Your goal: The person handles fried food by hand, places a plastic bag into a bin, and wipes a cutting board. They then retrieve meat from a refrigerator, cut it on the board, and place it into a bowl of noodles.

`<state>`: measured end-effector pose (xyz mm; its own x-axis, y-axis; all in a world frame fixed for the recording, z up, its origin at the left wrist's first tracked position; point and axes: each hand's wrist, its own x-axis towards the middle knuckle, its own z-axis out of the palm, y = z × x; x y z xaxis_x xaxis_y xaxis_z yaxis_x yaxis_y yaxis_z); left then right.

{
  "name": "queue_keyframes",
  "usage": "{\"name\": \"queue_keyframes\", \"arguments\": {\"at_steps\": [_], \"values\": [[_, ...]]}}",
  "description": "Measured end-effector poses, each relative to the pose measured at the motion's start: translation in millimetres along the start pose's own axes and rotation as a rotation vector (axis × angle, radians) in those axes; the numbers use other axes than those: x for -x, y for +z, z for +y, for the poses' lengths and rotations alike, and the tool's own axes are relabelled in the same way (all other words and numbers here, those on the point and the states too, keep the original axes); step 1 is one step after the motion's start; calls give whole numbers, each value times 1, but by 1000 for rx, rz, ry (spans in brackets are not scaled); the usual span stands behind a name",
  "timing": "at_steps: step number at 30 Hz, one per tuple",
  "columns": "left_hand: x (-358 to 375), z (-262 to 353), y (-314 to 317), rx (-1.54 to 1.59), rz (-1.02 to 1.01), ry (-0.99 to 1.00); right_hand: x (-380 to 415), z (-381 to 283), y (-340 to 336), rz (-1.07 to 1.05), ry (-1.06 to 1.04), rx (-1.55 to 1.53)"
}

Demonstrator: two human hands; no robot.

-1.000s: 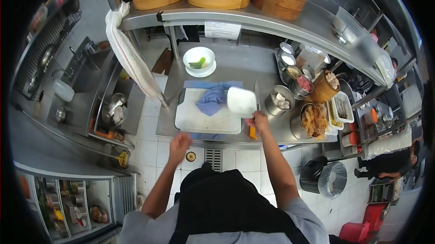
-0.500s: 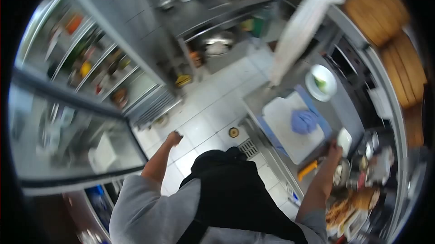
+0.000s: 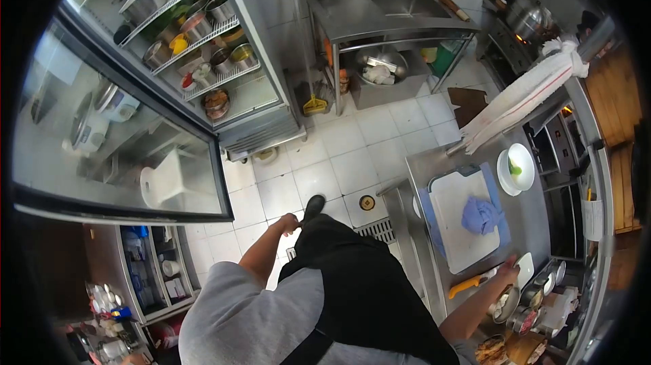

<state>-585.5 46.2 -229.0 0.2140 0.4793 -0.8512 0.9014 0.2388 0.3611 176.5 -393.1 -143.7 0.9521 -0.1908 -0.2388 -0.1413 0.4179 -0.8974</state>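
My left hand [image 3: 290, 224] hangs beside my apron, above the tiled floor, with its fingers curled closed; whatever it may hold is hidden. My right hand [image 3: 505, 274] reaches over the steel counter and grips the near edge of a small white dish [image 3: 525, 266]. Beside that hand lies a knife with an orange handle [image 3: 465, 287]. A white cutting board [image 3: 449, 205] rests on a blue cloth, and a crumpled blue cloth [image 3: 480, 216] sits on the board. Behind it stands a white bowl [image 3: 505, 174] with something green inside.
On the left a fridge [image 3: 261, 117] stands with its glass door [image 3: 115, 155] open and metal containers on its shelves. A steel sink table [image 3: 339, 17] is at the back. A white towel [image 3: 522, 104] hangs over a rail. Several pans [image 3: 534, 297] crowd the counter's near right.
The view has shifted and sharpened, and a dark shoe now shows ahead of my apron. My left hand is closer to my body. My right hand stays at the white dish.
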Motion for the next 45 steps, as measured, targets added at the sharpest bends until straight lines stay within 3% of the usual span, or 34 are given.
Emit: {"name": "queue_keyframes", "arguments": {"at_steps": [1, 3, 4, 5, 6, 7, 8, 9, 10, 11, 15, 16, 20, 22, 24, 26, 28, 31, 34, 38, 40, 42, 44, 45], "values": [[-6, 1, -8, -51, -2, -13, 11, 4, 6, 2, 89, -288], [-34, -16, -23, -160, -23, -36, 54, 17, 6, -400, 92, -2], [-58, -18, -32, -281, -51, -46, 68, 46, 6, -434, 20, 47], [-90, -41, -43, -619, -48, 382, 152, 42, 44, -234, -17, 79], [-116, -57, -54, -972, 133, 812, 181, 79, 37, -383, -330, 507], [-100, -36, -66, -471, 107, 483, 242, 48, 76, -635, -365, 601], [-55, 12, -79, -268, 89, 490, 292, 71, 92, -617, -166, 82], [-92, 6, -95, -377, -69, 572, 312, 97, 102, -607, -169, 97], [-126, -3, -108, -465, -229, 660, 351, 96, 128, -485, 79, 162], [-131, 3, -124, -505, -295, 601, 378, 115, 144, -551, 32, 162], [-158, 61, -158, -635, -388, 464, 473, 114, 184, -681, 106, 249], [-165, 82, -160, -657, -399, 449, 489, 103, 182, -708, 33, 378], [-183, 178, -153, -618, -355, 361, 499, 86, 121, -669, -63, 661], [-183, 224, -134, -544, -317, 370, 490, 78, 78, -502, 54, 511], [-172, 262, -100, -478, -310, 408, 469, 69, 28, -404, -100, 495], [-164, 287, -61, -452, -347, 459, 457, 37, -7, -252, -38, 512], [-147, 301, -16, -475, -455, 502, 446, 8, -33, -182, -22, 445], [-137, 303, 51, -484, -810, 583, 426, -18, -63, -98, -15, 378], [-92, 298, 118, -860, -769, 760, 408, -31, -89, -55, -37, 372], [-51, 304, 170, -1107, -742, 876, 390, -25, -110, -61, -94, 675], [-38, 312, 178, -1168, -704, 895, 382, -19, -115, -29, -249, 831], [-28, 323, 179, -1204, -634, 914, 369, -13, -120, -51, -207, 818], [-15, 339, 176, -1268, -527, 943, 356, 13, -131, 88, -427, 839], [1, 345, 171, -1302, -445, 949, 347, 26, -138, 127, -467, 1031]]}}
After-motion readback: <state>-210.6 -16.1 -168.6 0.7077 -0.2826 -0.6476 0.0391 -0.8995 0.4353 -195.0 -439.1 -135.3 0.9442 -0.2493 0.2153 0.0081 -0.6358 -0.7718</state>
